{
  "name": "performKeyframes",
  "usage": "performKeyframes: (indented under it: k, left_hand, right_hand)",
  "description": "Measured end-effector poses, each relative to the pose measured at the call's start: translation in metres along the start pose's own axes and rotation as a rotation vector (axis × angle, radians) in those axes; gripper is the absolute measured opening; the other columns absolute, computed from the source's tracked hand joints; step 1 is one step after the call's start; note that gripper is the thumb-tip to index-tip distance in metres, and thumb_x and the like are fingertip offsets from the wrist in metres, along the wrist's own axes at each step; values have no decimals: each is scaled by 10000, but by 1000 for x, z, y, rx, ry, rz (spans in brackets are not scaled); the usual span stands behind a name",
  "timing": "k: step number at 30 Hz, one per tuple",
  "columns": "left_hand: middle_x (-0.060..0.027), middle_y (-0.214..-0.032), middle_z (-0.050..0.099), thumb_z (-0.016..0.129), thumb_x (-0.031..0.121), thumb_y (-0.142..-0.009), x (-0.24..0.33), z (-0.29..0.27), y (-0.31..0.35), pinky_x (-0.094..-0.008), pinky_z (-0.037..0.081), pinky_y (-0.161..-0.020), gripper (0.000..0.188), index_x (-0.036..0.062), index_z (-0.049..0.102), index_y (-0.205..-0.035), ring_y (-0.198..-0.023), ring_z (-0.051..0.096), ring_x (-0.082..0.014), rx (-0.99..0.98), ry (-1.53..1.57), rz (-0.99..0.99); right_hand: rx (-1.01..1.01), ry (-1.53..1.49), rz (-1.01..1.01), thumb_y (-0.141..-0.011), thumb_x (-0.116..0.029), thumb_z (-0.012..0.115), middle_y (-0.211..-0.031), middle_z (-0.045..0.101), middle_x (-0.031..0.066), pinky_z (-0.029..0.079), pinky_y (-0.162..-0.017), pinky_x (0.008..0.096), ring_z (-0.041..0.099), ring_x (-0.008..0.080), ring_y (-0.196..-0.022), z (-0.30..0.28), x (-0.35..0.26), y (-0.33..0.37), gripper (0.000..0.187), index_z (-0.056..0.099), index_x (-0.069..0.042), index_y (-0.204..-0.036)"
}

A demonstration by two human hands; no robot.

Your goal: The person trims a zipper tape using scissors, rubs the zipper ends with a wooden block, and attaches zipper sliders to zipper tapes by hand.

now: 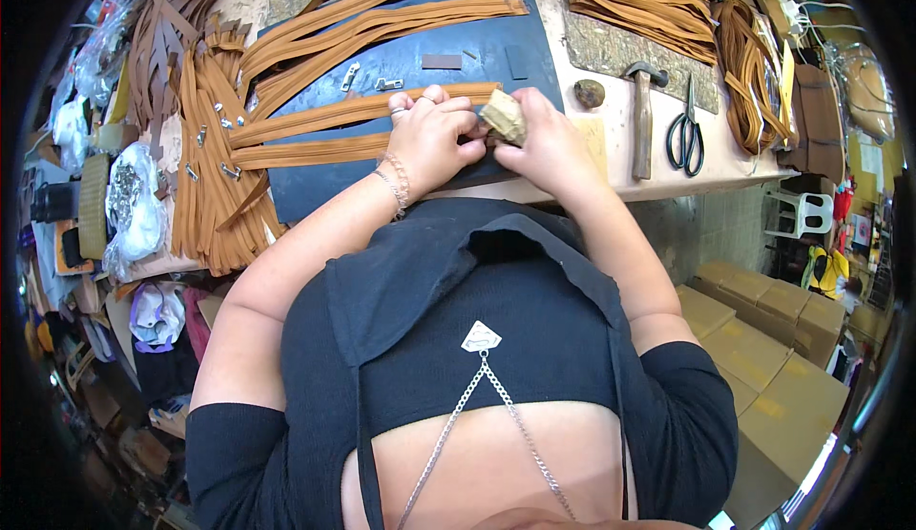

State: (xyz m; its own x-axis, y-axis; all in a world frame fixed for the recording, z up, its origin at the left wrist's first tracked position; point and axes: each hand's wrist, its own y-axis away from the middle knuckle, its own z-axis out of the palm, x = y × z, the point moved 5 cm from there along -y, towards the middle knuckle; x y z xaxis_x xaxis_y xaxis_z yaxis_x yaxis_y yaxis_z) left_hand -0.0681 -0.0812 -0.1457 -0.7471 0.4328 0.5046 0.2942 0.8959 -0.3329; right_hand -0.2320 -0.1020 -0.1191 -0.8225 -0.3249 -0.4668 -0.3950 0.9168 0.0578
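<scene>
- Head camera view: your two hands almost meet at the near edge of a dark blue mat (482,34) on a pale table (722,162).
- Your left hand (427,139) is curled, knuckles up, over the right part of the two nearest orange-brown strips (320,117), which run across the mat; you cannot tell whether its fingertips pinch anything.
- Your right hand (551,148), just beside it, grips a rough yellowish block (504,118) between thumb and fingers.
- Farther back on the mat lie more such strips; others form a heap (212,210) at its left.
- Small silver metal pieces (351,77) rest on the mat and heap.
- To the mat's right sit a round brown lump (589,94), a wooden-handled hammer (643,124) and black-handled scissors (685,139).
- Cardboard boxes (782,406) stand below the table, at your right.
</scene>
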Motion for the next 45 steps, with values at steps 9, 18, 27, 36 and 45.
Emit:
performKeyframes:
  k: [9, 18, 27, 36, 45]
  left_hand:
    - [86, -808, 582, 721, 281, -751, 2, 0, -1, -469, 301, -846, 137, 176, 651, -699, -924, 531, -167, -7, 13, 10]
    - [85, -819, 589, 720, 288, -752, 0, 0, 0, -478, 301, -854, 118, 191, 662, -716, -938, 536, -164, -34, -13, -11]
    - [84, -824, 592, 718, 286, -759, -2, -1, -1, -478, 291, -876, 98, 198, 683, -734, -948, 534, -173, -74, -26, -34]
    - [73, -810, 600, 759, 265, -745, 3, -4, 1, -434, 276, -862, 166, 159, 644, -688, -908, 543, -164, -71, 39, 43]
    - [58, -788, 585, 766, 269, -742, 2, -2, 0, -421, 282, -861, 188, 161, 630, -669, -908, 541, -177, -33, 47, 68]
  right_hand:
    - [55, 32, -106, -717, -225, 778, -1153, 632, 225, 514, -919, 471, 635, 407, -1057, 3, -14, -3, 596, 534, -9, -1216]
    - [65, -29, -31, -734, -217, 767, -1164, 637, 230, 504, -939, 452, 631, 405, -1094, -15, 2, 0, 586, 522, -23, -1230]
    - [-37, 69, 38, -744, -217, 755, -1176, 642, 232, 509, -934, 447, 628, 411, -1107, -19, 15, -6, 610, 514, -3, -1262]
    - [-34, -67, -38, -716, -229, 780, -1173, 622, 211, 510, -929, 470, 621, 413, -1090, -6, 10, -1, 618, 521, -20, -1237]
    - [15, -84, -38, -732, -187, 778, -1098, 649, 213, 511, -905, 448, 630, 401, -1073, -4, 4, 5, 578, 523, -34, -1228]
